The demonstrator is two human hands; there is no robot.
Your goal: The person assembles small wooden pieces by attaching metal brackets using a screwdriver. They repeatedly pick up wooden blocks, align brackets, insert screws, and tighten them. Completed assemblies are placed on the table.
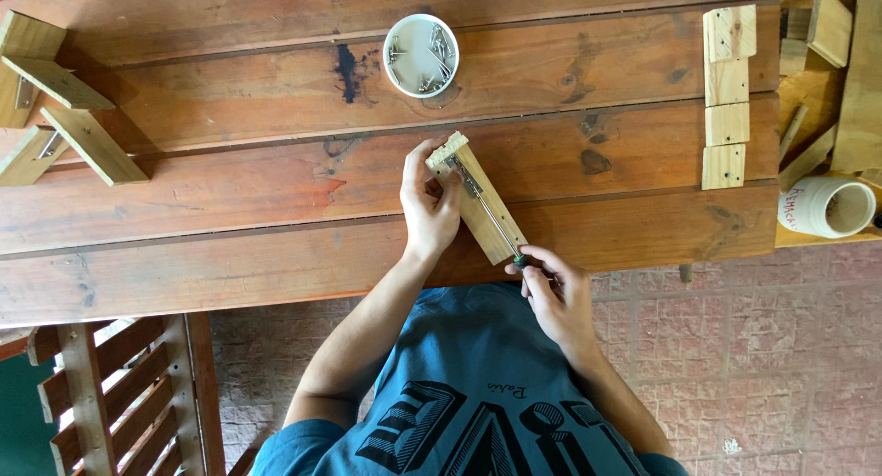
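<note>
Head view looks straight down on a reddish-brown plank desk (230,191), with the pale rectangular wooden block (482,205) lying slantwise at its near edge as the landmark for everything else. The left hand (430,200) is clenched around the far end of that block, fingers curled over its top corner, pinning it to the desk. The right hand (554,297), just off the block's near end and past the desk edge, grasps the dark handle of a thin metal-shafted screwdriver (487,214), whose shaft runs along the block's face to a tip near the left thumb. A small metal fitting seems to sit under that tip, though it is too small to make out clearly.

Beyond the block stands a round white bowl of loose metal screws (422,55). Far left of the block lie several joined wooden angle pieces (60,118), which look already assembled. To the right of the block, a row of short pale wood offcuts (728,95) lies untouched, and further right a white cylindrical cup (827,207) lies on its side.

Judging by this, the work on the block is midway: a screw is being driven, some pieces are finished, and the offcuts remain to be fitted.
</note>
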